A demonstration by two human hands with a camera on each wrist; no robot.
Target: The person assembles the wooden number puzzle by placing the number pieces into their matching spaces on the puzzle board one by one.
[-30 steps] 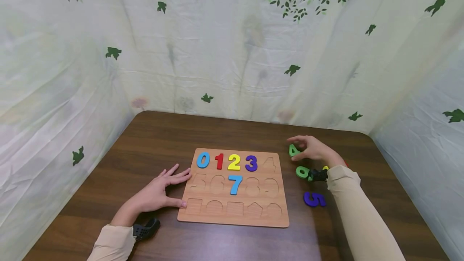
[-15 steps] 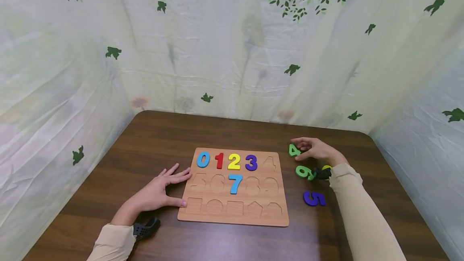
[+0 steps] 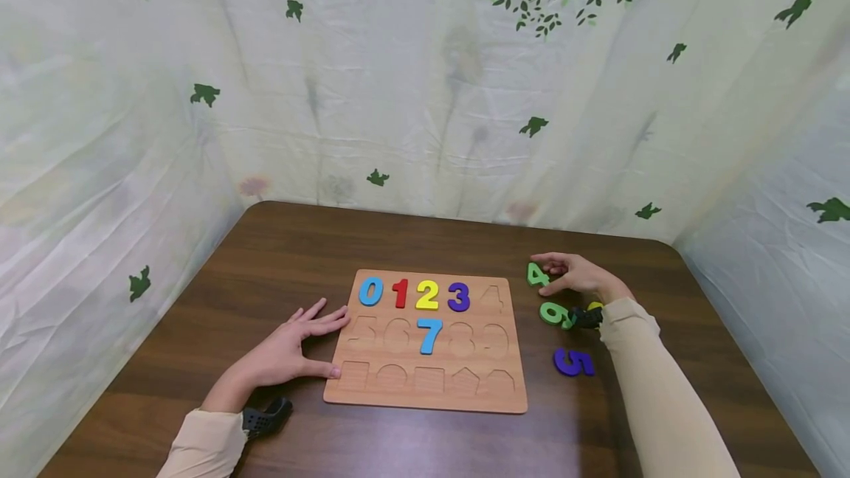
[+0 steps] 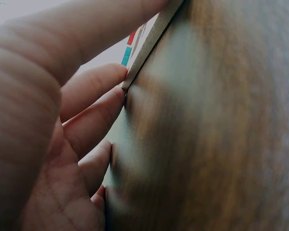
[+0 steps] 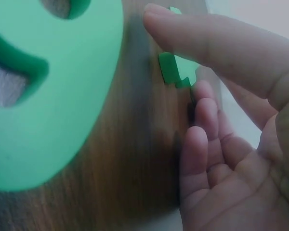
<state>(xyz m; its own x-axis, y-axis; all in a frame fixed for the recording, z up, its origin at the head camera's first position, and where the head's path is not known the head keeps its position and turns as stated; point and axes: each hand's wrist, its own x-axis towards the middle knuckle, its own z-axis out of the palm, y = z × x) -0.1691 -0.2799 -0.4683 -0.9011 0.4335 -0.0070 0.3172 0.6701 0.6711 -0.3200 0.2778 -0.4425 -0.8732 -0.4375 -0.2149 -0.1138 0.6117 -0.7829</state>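
Note:
My left hand [image 3: 282,352] lies at the left edge of the wooden number board [image 3: 345,398], fingers straight and spread; the thumb and index fingertip touch its edge. In the left wrist view, the thumb [image 4: 101,24] reaches over the board. At the right, my right hand [image 3: 578,275] is curled around a green number 4 [image 3: 536,274] on the table, thumb at its near side and index finger at its far side. The thumb hides part of the green 4 [image 5: 183,68] in the right wrist view; the exact contact is hidden.
Blue 0 [image 3: 370,291], red 1 [image 3: 400,293], yellow 2 [image 3: 428,295], purple 3 [image 3: 459,297] and light-blue 7 [image 3: 429,336] sit in the board. A green 6 or 9 [image 3: 551,313], a partly hidden yellow piece [image 3: 595,306] and a purple 5 [image 3: 572,363] lie right of it.
Over the last second my right hand has shifted slightly right and its fingers have curled in more around the green 4. The 4 stays in place. My left hand has not moved.

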